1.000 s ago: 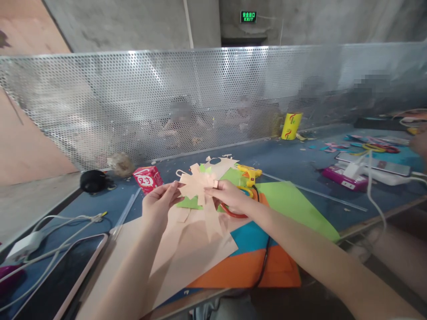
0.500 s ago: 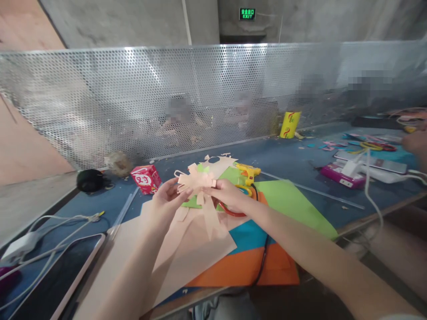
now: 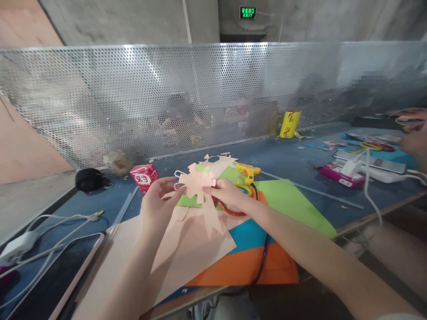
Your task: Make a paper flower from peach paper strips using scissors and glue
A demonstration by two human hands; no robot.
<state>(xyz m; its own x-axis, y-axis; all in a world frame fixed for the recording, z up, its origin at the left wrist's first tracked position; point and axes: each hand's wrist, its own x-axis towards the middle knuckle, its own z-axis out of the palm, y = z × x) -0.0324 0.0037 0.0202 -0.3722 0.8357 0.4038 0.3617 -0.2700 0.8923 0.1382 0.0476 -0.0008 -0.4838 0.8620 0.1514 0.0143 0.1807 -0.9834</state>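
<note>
Both of my hands hold a peach paper cutout (image 3: 196, 183) with several strip-like flaps, lifted a little above the table. My left hand (image 3: 159, 205) pinches its left edge with thumb and fingers. My right hand (image 3: 227, 194) pinches its right side. Under the cutout lie a large peach sheet (image 3: 180, 258), a green sheet (image 3: 290, 202), a blue sheet (image 3: 248, 235) and an orange sheet (image 3: 253, 269). A yellow glue gun (image 3: 248, 171) lies just beyond my right hand, its black cord (image 3: 265, 253) trailing toward me. A red-handled pair of scissors (image 3: 233, 212) sits partly hidden under my right wrist.
A tablet (image 3: 60, 278) and white charger cables (image 3: 46, 226) lie at the near left. A red carton (image 3: 144, 176) and a black object (image 3: 87, 180) stand by the perforated metal screen (image 3: 213, 93). At the right are a yellow tape roll (image 3: 289, 124), a pink case (image 3: 343, 178) and another person's hand (image 3: 415, 142).
My left hand has shifted its grip slightly along the cutout's left edge. The cutout stays held at about the same place; the view has barely moved.
</note>
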